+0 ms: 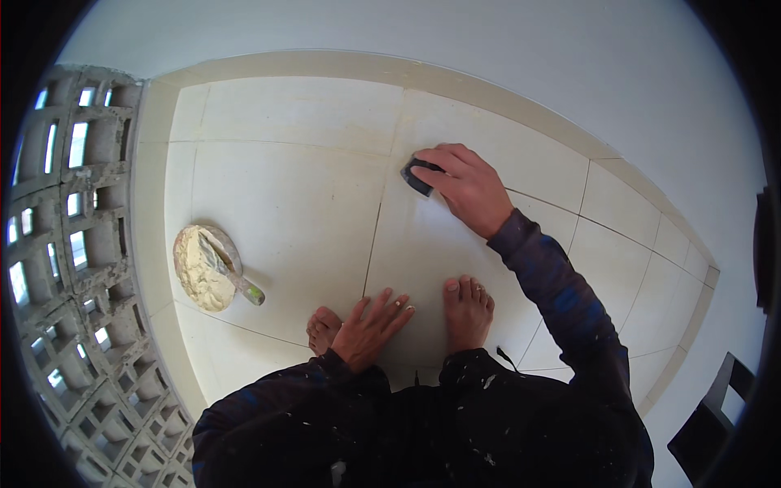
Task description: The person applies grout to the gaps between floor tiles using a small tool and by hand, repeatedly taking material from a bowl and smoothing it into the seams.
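Observation:
My right hand (468, 183) is closed around a small black hand-sized pad (418, 176), at the tile floor just right of a joint line. The fingers hide part of the pad, so its exact kind does not show. My left hand (372, 332) is empty, its fingers spread, and hangs near my left foot. To the left, a round bowl (235, 250) holds cream-coloured paste (202, 272). A putty knife (250, 291) lies in it, its handle sticking out over the rim.
Pale tiles (277, 195) with dark and cream-filled joints cover the floor. Beige skirting (480, 91) runs along the white wall (521, 41). A pierced concrete block screen (89, 236) stands at the left. My bare feet (468, 313) are on the tiles. Dark objects (706, 431) show at the right edge.

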